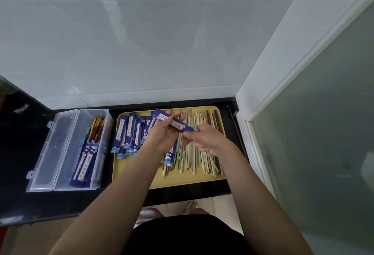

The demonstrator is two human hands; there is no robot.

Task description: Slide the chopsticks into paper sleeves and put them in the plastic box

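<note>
The task looks to me in an early part: the plastic box on the left, lid open, holds only a few sleeved pairs, perhaps three or four, while the yellow tray carries several dozen loose chopsticks and about ten empty sleeves, too overlapped for an exact count. The left hand grips one blue paper sleeve above the tray; the right hand pinches at its open end, likely feeding chopsticks in
</note>
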